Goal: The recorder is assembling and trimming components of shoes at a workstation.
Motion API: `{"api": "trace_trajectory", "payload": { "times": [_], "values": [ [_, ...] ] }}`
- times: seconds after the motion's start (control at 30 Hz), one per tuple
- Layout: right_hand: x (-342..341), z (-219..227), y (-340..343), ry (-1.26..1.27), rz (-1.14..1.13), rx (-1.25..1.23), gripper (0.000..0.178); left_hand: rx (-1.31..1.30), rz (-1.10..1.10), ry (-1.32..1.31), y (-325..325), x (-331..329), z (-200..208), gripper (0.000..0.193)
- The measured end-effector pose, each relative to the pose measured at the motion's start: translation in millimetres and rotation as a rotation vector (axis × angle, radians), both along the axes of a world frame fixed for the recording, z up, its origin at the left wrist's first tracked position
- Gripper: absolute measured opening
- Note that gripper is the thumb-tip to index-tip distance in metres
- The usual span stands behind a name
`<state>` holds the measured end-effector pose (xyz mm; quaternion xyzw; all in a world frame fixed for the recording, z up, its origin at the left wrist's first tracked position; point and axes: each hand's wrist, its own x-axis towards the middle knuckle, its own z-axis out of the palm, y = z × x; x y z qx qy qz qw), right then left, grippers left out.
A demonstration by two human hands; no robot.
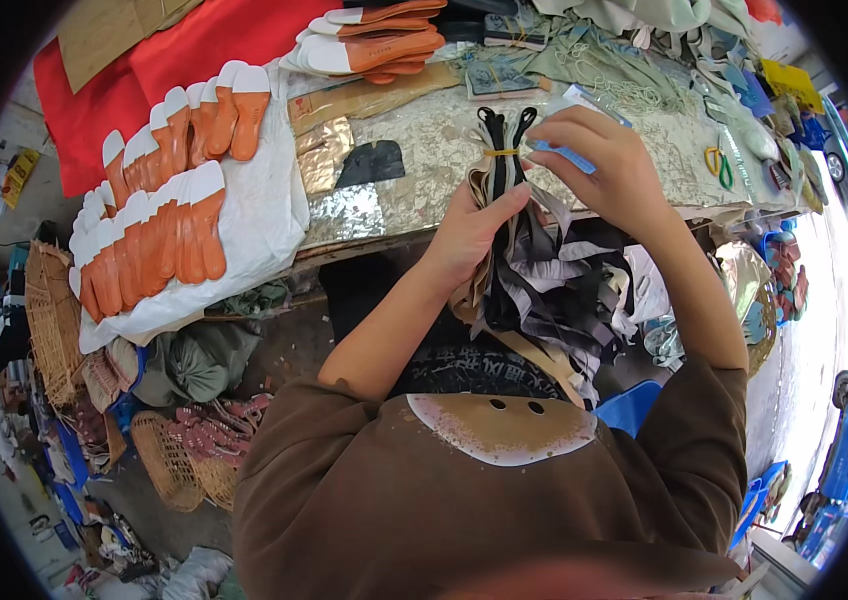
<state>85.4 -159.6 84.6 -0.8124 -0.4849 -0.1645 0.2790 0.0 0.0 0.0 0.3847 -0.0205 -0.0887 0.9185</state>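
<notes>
A thick bundle of black, grey and tan fabric straps [544, 265] hangs over the near edge of the workbench. Its looped upper ends stand up, with a yellow rubber band [501, 153] around them. My left hand [474, 228] is closed around the bundle just below the band, thumb across the front. Close by on the right is my right hand [599, 165], its fingers curved and its thumb apart from them. Something light blue shows through that gap. The right fingertips come near the band; whether they touch the straps I cannot tell.
Orange-and-white shoe insoles [159, 235] stand in rows on white cloth [262, 215] at the left; more insoles [369, 45] are stacked behind. Scissors [719, 165] lie right on the workbench [414, 205]. Wicker baskets [166, 462] and a dark bag [196, 360] sit below left.
</notes>
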Motion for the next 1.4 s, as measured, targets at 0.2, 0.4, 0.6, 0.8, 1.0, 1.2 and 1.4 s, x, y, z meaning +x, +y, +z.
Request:
{"api": "trace_trajectory", "payload": {
  "times": [0.2, 0.4, 0.6, 0.8, 1.0, 1.2, 1.4],
  "values": [
    [-3, -16, 7, -0.042, 0.014, -0.025, 0.016, 0.261, 0.122, 0.043, -4, -2, -1, 0.033],
    [-16, -34, -2, -0.256, -0.091, -0.298, 0.014, 0.416, 0.199, -0.078, -20, -1, -21, 0.036],
    [-13, -63, -15, -0.153, -0.051, -0.209, 0.015, 0.493, 0.095, -0.069, -24, -4, -50, 0.039],
    [-8, -79, -40, 0.258, 0.074, 0.01, 0.01, 0.562, -0.056, 0.053, -16, -3, -44, 0.039],
    [1, -73, -60, 0.313, -0.142, 0.208, 0.012, 0.295, -0.216, 0.138, -10, 10, -40, 0.022],
    [-14, -92, -38, 0.244, -0.114, 0.29, 0.012, 0.005, -0.345, 0.099, -10, 12, -57, 0.036],
    [-20, -90, -33, 0.015, -0.142, 0.091, 0.017, 0.109, -0.267, 0.159, -10, 8, -44, 0.027]
  ]
}}
